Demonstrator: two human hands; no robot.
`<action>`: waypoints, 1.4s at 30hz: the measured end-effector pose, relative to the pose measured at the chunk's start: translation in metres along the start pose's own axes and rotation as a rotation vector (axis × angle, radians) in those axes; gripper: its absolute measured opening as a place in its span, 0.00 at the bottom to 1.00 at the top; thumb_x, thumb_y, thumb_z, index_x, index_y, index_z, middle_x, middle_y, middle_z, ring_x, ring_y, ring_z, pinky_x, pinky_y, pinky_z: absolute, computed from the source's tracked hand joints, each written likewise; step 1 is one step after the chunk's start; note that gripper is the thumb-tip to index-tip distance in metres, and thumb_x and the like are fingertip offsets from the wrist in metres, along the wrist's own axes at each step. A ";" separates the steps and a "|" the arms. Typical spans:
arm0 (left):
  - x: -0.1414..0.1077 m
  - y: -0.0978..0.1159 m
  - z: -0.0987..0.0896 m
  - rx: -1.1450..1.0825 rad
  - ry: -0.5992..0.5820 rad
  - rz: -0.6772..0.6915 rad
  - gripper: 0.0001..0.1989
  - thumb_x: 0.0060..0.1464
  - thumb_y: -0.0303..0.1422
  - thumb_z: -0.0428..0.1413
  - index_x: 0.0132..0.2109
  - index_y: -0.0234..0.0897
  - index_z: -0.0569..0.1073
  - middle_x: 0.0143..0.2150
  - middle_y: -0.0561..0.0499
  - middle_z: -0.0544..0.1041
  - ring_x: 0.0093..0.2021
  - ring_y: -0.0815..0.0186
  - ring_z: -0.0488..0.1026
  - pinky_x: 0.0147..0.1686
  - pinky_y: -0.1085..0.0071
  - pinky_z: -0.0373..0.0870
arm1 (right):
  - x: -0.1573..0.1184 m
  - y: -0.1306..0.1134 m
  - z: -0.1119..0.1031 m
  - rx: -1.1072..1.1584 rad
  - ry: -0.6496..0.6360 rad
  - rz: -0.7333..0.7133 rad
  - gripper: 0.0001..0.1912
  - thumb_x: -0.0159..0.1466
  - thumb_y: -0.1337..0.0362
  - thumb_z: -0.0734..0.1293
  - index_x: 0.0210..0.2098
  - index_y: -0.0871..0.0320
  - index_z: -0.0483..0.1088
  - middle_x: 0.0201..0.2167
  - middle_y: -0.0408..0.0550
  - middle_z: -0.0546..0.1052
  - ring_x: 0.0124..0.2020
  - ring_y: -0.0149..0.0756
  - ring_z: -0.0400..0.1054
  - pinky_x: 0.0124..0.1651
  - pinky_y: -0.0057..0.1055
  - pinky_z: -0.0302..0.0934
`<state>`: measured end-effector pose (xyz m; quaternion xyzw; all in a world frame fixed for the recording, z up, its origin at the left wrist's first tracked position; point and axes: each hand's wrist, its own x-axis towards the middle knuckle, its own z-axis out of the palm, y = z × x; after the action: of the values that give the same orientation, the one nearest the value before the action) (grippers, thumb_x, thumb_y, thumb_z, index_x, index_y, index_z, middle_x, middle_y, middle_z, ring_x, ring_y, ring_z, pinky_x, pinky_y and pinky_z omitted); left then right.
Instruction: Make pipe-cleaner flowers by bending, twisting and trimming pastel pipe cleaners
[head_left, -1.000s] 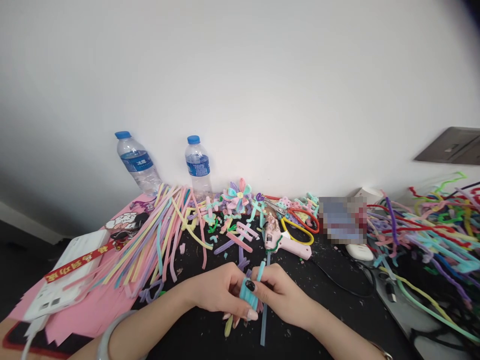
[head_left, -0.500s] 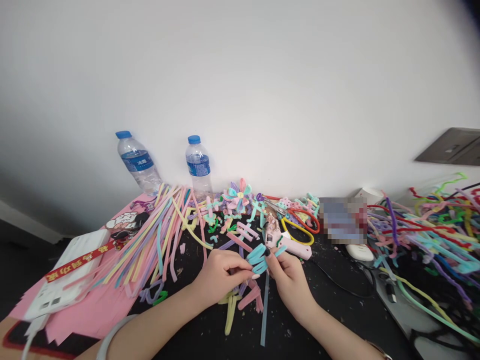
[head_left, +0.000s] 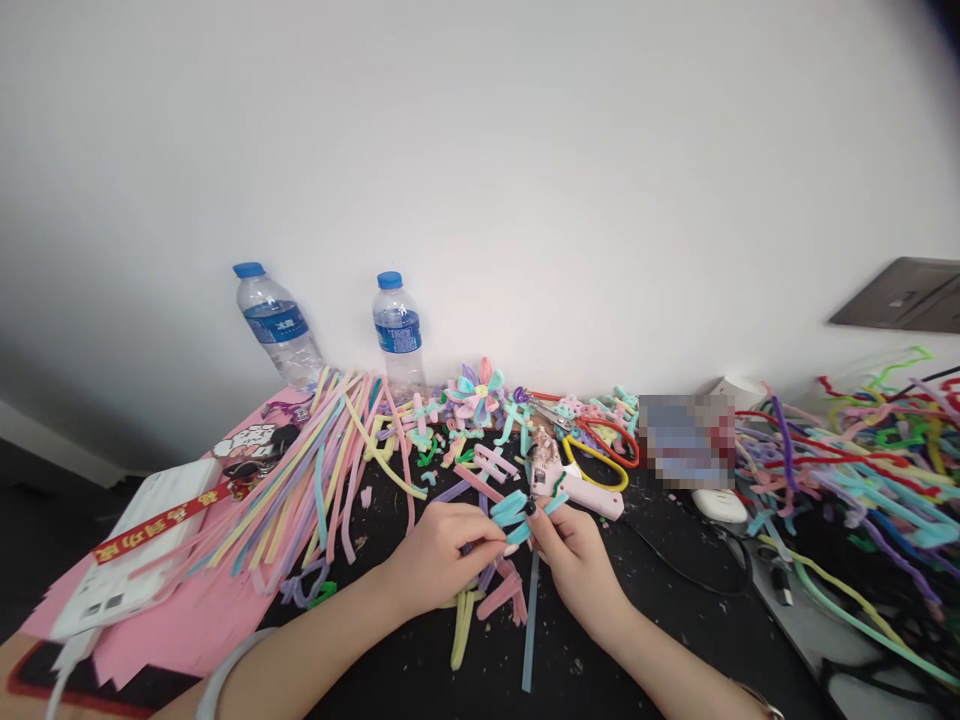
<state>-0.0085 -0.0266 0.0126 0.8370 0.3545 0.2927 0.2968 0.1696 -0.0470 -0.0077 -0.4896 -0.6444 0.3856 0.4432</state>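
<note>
Two bare hands, left (head_left: 442, 552) and right (head_left: 574, 560), pinch between their fingers a turquoise, looped bundle of fuzzy chenille stems (head_left: 510, 508). It looks light, soft and bendable, the pile easily crushed; best held where the strands converge, beside the right thumb. Behind the fingers, its underside and exact contact points are hidden.

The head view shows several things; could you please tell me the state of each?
Turquoise fuzzy piece: bent into loops, held by left hand and right hand
Left clear plastic bottle: capped
Right clear plastic bottle: capped
Multicoloured fuzzy flower: petals spread
Pale pink glue gun: lying down, unheld
Long pastel fuzzy strips: loose, fanned out
</note>
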 end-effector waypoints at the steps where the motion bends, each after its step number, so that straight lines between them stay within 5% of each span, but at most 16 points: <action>1: 0.001 0.000 -0.002 -0.026 0.028 -0.037 0.10 0.54 0.33 0.53 0.27 0.35 0.76 0.24 0.49 0.74 0.25 0.68 0.69 0.27 0.75 0.64 | 0.000 0.000 -0.001 -0.009 0.009 -0.006 0.19 0.65 0.57 0.55 0.20 0.58 0.57 0.19 0.40 0.59 0.21 0.28 0.51 0.23 0.26 0.46; 5: 0.003 0.000 -0.008 -0.107 0.167 -0.128 0.08 0.50 0.34 0.57 0.36 0.35 0.75 0.31 0.48 0.74 0.26 0.68 0.67 0.27 0.74 0.64 | 0.001 -0.003 -0.002 -0.054 -0.036 -0.064 0.19 0.66 0.58 0.55 0.20 0.59 0.58 0.19 0.40 0.60 0.22 0.28 0.52 0.25 0.26 0.48; 7: 0.004 0.001 -0.008 -0.138 0.100 -0.096 0.07 0.51 0.33 0.56 0.37 0.35 0.75 0.33 0.48 0.74 0.28 0.68 0.67 0.29 0.74 0.63 | 0.001 -0.004 -0.001 -0.073 -0.093 -0.112 0.19 0.66 0.59 0.55 0.21 0.59 0.59 0.19 0.40 0.60 0.22 0.28 0.52 0.26 0.26 0.48; 10: 0.006 0.001 -0.006 -0.166 -0.037 -0.104 0.10 0.52 0.32 0.55 0.25 0.34 0.74 0.24 0.52 0.69 0.26 0.68 0.64 0.27 0.74 0.59 | 0.001 -0.004 0.000 -0.088 -0.151 -0.141 0.19 0.66 0.58 0.55 0.21 0.58 0.59 0.19 0.39 0.58 0.21 0.28 0.51 0.25 0.26 0.48; 19: 0.003 -0.007 -0.001 -0.702 -0.263 -0.426 0.16 0.49 0.43 0.56 0.25 0.33 0.67 0.13 0.58 0.61 0.13 0.75 0.56 0.15 0.77 0.53 | 0.002 -0.011 -0.008 -0.034 -0.241 -0.152 0.16 0.67 0.57 0.54 0.28 0.59 0.63 0.23 0.42 0.65 0.25 0.30 0.57 0.30 0.27 0.54; 29: 0.003 -0.008 0.002 -0.889 -0.321 -0.469 0.17 0.46 0.42 0.60 0.24 0.32 0.68 0.13 0.58 0.63 0.12 0.76 0.57 0.13 0.80 0.49 | 0.000 -0.013 -0.005 -0.062 -0.218 -0.220 0.15 0.66 0.60 0.55 0.25 0.58 0.62 0.22 0.41 0.64 0.23 0.29 0.57 0.28 0.26 0.52; 42: 0.003 -0.004 0.001 -0.939 -0.394 -0.506 0.16 0.46 0.42 0.60 0.23 0.33 0.69 0.12 0.57 0.64 0.12 0.76 0.58 0.11 0.81 0.49 | -0.002 -0.014 -0.003 -0.031 -0.231 -0.124 0.16 0.66 0.59 0.56 0.24 0.58 0.61 0.20 0.41 0.65 0.22 0.28 0.58 0.26 0.25 0.53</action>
<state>-0.0078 -0.0222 0.0101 0.5429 0.3137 0.1770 0.7586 0.1683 -0.0520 0.0062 -0.4078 -0.7260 0.4015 0.3813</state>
